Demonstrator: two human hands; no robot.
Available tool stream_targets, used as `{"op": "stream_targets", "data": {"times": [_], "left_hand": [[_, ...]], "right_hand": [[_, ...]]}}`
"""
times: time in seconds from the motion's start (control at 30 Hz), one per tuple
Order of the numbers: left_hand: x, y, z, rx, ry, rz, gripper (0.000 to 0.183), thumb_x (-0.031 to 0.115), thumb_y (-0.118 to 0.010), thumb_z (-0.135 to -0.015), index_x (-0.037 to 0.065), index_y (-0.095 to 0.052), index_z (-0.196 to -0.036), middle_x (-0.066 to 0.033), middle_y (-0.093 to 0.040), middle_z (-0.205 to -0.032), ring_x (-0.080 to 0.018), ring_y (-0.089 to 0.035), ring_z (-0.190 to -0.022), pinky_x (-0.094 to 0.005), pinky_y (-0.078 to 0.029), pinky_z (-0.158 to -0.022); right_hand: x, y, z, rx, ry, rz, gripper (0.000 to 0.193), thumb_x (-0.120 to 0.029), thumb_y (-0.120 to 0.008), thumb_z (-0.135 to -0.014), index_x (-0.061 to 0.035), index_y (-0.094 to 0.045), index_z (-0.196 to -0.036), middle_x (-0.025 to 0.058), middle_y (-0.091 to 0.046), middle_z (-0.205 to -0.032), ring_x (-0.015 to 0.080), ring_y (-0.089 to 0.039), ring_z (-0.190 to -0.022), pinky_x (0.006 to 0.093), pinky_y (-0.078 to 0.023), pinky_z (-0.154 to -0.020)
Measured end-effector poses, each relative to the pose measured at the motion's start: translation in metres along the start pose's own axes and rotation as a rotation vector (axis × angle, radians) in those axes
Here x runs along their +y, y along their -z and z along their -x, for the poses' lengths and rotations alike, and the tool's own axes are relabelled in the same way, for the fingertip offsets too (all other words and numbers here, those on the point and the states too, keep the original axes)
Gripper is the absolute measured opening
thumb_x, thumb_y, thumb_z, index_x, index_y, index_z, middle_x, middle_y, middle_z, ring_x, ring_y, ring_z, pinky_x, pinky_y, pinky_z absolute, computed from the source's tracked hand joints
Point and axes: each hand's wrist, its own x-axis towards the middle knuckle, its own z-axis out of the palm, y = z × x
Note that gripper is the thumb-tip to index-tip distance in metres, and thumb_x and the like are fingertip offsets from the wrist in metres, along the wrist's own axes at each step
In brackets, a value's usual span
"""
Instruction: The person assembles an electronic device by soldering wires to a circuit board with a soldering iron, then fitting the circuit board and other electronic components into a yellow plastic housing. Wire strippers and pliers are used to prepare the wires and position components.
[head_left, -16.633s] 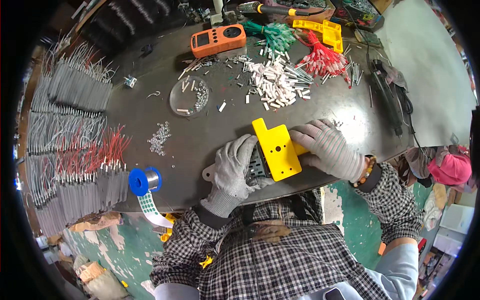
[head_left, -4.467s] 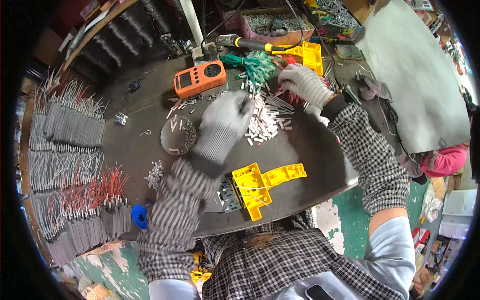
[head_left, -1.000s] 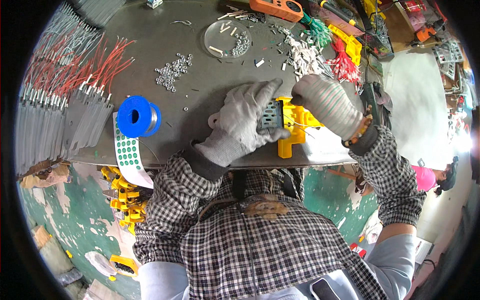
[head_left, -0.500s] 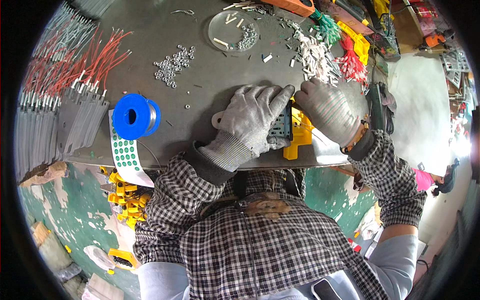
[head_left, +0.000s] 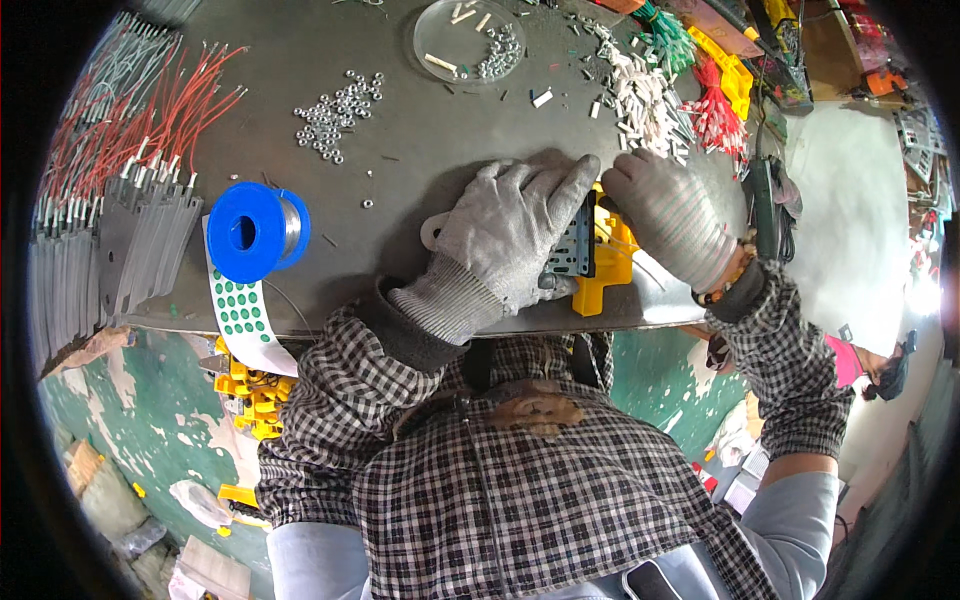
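Two gloved hands on one part at the near edge of the grey metal worktable (head_left: 400, 150). Left hand (head_left: 510, 235), grey knit glove, lies flat and spread over a dark grey perforated metal plate (head_left: 574, 240), pressing it down; fingers extended, not curled round anything. Right hand (head_left: 665, 215), same glove, is cupped over the far end of the yellow moulded plastic bracket (head_left: 605, 270) with fingers bent onto it; how firm the grip is, cannot tell, since the fingertips are hidden.

Judgement: this looks like a fitting step, plate being seated against the bracket. Next move likely needs the plate held square while the right hand works the joint; the bracket sits at the table lip, so a slip could send it off.

Outward:
- blue plastic spool of thin wire (head_left: 250, 230), left of the left hand, near the edge
- white strip of round green stickers (head_left: 240, 315) hanging off the edge below the spool
- loose small nuts (head_left: 335, 110), clear round dish (head_left: 468, 40) with hardware further back
- white (head_left: 640, 95), red (head_left: 712, 115) and green terminal bundles (head_left: 668, 45) behind the right hand
- red-leaded wires (head_left: 150, 110) far left
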Motion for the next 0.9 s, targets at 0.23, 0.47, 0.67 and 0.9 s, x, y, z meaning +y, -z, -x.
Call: {"op": "stream_targets", "data": {"times": [0.23,0.47,0.67,0.9], "left_hand": [[-0.001,0.000,0.000,0.048,-0.024,-0.045,0.118,0.050,-0.083,-0.063,0.003,-0.021,-0.152,-0.0138,-0.056,-0.128,-0.0276,-0.052,-0.122,-0.0427,-0.035,-0.109],[0.008,-0.011,0.005,0.065,0.042,-0.040,0.120,0.039,-0.088,-0.059,0.007,-0.020,-0.152,-0.0152,-0.051,-0.130,-0.0337,-0.048,-0.121,-0.0470,-0.034,-0.109],[0.008,0.011,-0.022,0.085,0.064,0.222,0.047,0.031,-0.074,-0.080,0.008,-0.062,-0.119,-0.0134,-0.063,-0.112,-0.0330,-0.060,-0.105,-0.0435,-0.046,-0.092],[0.005,-0.001,-0.045,0.002,0.069,0.361,0.022,0.014,-0.070,-0.083,0.001,-0.069,-0.101,-0.0149,-0.067,-0.100,-0.0285,-0.066,-0.093,-0.0364,-0.051,-0.084]], "right_hand": [[-0.001,0.001,-0.013,0.016,0.059,-0.009,0.021,-0.009,-0.066,-0.073,-0.0065,-0.064,-0.093,0.0093,-0.063,-0.086,0.0286,-0.066,-0.082,0.0374,-0.054,-0.067],[0.007,0.003,-0.001,0.029,-0.096,-0.144,0.017,-0.016,-0.067,-0.079,-0.0050,-0.066,-0.092,0.0128,-0.065,-0.088,0.0298,-0.067,-0.086,0.0374,-0.055,-0.073],[0.039,0.050,0.050,0.500,-0.462,-0.642,0.016,-0.014,-0.066,-0.086,-0.0004,-0.068,-0.094,0.0148,-0.067,-0.087,0.0267,-0.066,-0.079,0.0346,-0.051,-0.071],[0.006,0.032,0.070,0.372,-0.156,-0.349,0.016,-0.017,-0.073,-0.075,-0.0094,-0.070,-0.089,0.0089,-0.059,-0.085,0.0280,-0.060,-0.086,0.0392,-0.050,-0.076]]}}
